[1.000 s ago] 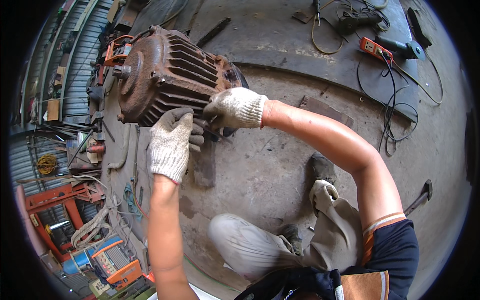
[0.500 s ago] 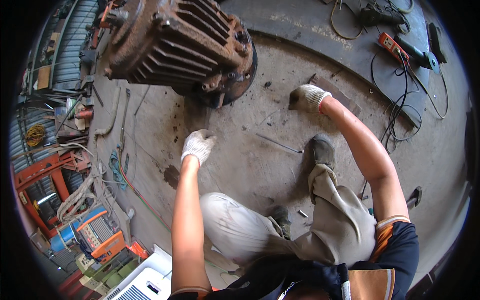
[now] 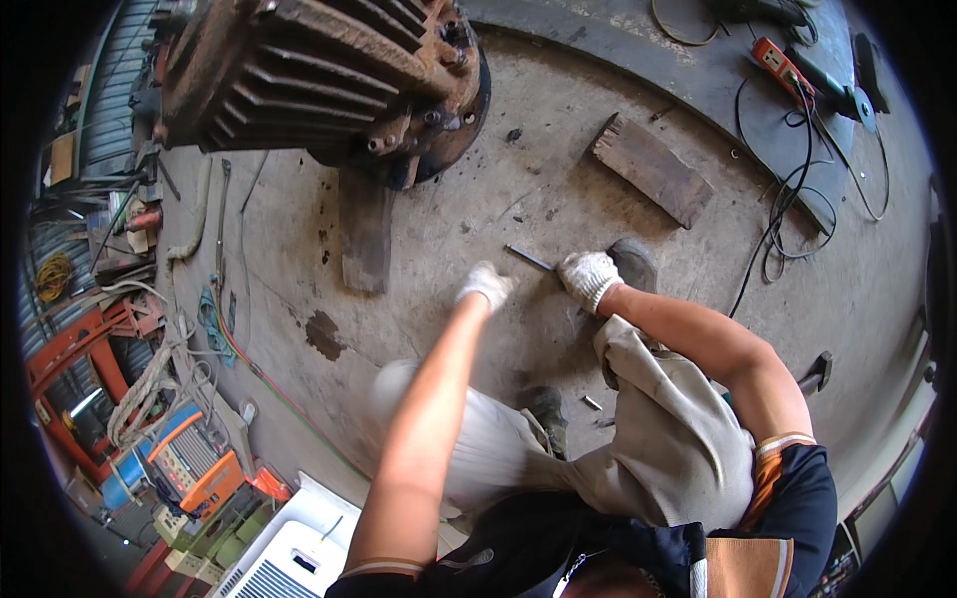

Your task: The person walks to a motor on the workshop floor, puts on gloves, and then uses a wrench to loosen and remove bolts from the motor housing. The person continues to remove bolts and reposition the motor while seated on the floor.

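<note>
My right hand [image 3: 588, 279], in a white knit glove, is closed over the right end of a thin metal rod [image 3: 529, 256] low over or on the concrete floor. The rod's left end shows free of the glove. My left hand [image 3: 486, 286], also gloved, is just left of and below the rod, apart from it. Motion smears its fingers, so whether it is open or closed does not show. A rusty, finned motor housing [image 3: 329, 80] stands at the upper left, above a wooden block [image 3: 367, 234].
Another wooden block [image 3: 653, 169] lies beyond my right hand. A steel plate [image 3: 598, 35] stretches across the back, with an orange power strip [image 3: 781, 65], a grinder [image 3: 847, 105] and black cables [image 3: 793, 224]. Hoses [image 3: 264, 374] and an orange welding machine [image 3: 199, 463] are at the left.
My right hand has come from the far wooden block back to the rod's right end. My left hand has moved right, toward the rod. The view has shifted a little.
</note>
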Tool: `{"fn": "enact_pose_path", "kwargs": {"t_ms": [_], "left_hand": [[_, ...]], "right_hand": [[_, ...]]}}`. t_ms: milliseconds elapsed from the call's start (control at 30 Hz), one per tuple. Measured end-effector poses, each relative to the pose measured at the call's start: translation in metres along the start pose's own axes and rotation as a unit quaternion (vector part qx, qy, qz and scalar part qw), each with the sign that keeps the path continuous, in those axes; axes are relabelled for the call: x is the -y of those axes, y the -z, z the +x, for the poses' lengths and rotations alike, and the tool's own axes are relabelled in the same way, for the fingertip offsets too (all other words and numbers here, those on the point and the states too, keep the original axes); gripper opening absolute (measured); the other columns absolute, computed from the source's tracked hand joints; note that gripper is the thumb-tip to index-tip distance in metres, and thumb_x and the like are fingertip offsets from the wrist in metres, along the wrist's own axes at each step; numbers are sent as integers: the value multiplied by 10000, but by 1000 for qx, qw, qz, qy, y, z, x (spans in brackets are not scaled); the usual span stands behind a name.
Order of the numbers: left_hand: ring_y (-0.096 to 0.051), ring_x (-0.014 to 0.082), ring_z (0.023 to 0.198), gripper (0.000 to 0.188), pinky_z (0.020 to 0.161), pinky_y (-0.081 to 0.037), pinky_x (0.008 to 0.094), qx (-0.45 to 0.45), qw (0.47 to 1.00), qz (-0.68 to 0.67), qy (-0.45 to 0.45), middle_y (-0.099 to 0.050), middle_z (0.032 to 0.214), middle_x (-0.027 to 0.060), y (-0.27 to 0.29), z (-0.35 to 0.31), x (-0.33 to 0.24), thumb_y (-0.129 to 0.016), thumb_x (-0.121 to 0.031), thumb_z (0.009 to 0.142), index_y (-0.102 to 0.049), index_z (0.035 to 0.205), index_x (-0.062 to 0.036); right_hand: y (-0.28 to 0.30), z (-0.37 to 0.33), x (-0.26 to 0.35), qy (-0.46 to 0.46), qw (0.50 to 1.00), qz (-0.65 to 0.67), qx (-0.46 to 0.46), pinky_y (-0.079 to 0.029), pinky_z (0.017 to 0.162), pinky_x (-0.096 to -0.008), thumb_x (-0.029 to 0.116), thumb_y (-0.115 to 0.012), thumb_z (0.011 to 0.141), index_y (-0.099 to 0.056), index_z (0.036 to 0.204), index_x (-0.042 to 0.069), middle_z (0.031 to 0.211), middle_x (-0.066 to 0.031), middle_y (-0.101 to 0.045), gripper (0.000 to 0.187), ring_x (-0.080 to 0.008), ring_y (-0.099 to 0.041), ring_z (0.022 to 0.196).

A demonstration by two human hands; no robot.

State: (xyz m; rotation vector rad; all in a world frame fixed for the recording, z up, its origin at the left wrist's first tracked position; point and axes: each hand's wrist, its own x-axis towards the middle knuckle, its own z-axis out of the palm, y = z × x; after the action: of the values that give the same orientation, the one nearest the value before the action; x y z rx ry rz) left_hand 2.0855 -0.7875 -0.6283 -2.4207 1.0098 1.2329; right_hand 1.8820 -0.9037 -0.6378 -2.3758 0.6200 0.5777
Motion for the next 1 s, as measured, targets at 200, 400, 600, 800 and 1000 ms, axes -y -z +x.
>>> {"fn": "enact_pose_path", "kwargs": {"t_ms": [200,400,600,800,1000], "left_hand": [[-687,314,1001,331,848,-564,471,-188,933,252,-174,-618,1325,149,28,-39,-50,-512,-113,971,-649,1272,-137],[-727,276,857,204,757,-593,408,-263,881,15,-392,-724,1027,125,98,-42,-31,-611,-108,900,-675,1094,-106],[-716,354,854,257,726,-579,469,-275,907,84,-308,-727,950,163,149,-58,-75,-616,-222,968,-651,1189,-98],[-710,367,896,353,745,-585,463,-392,894,-62,-209,-711,1107,172,185,-76,-67,-642,-305,967,-612,1252,-99],[-704,368,992,348,838,-571,480,-386,905,-77,-163,-713,1108,161,207,-91,-25,-645,-364,959,-628,1187,-102]], "right_hand": [[50,-3,0,52,981,184,16,-572,712,-460,397,-681,871,-750,974,46,872,-191,-745,372,-356,-736,819],[150,-19,-1,20,749,655,97,-594,675,-364,378,-702,975,-649,1194,10,935,-88,-733,431,-195,-730,786],[231,-27,39,112,934,225,-256,-574,836,-310,151,-751,943,-706,1184,23,1034,-71,-768,277,-133,-709,900],[294,-15,70,154,876,203,-410,-564,735,-289,172,-713,979,-729,1125,37,902,-51,-744,199,-116,-679,796],[322,0,98,148,893,170,-389,-557,739,-300,217,-694,989,-727,1141,16,894,-66,-740,254,-127,-672,784]]}}
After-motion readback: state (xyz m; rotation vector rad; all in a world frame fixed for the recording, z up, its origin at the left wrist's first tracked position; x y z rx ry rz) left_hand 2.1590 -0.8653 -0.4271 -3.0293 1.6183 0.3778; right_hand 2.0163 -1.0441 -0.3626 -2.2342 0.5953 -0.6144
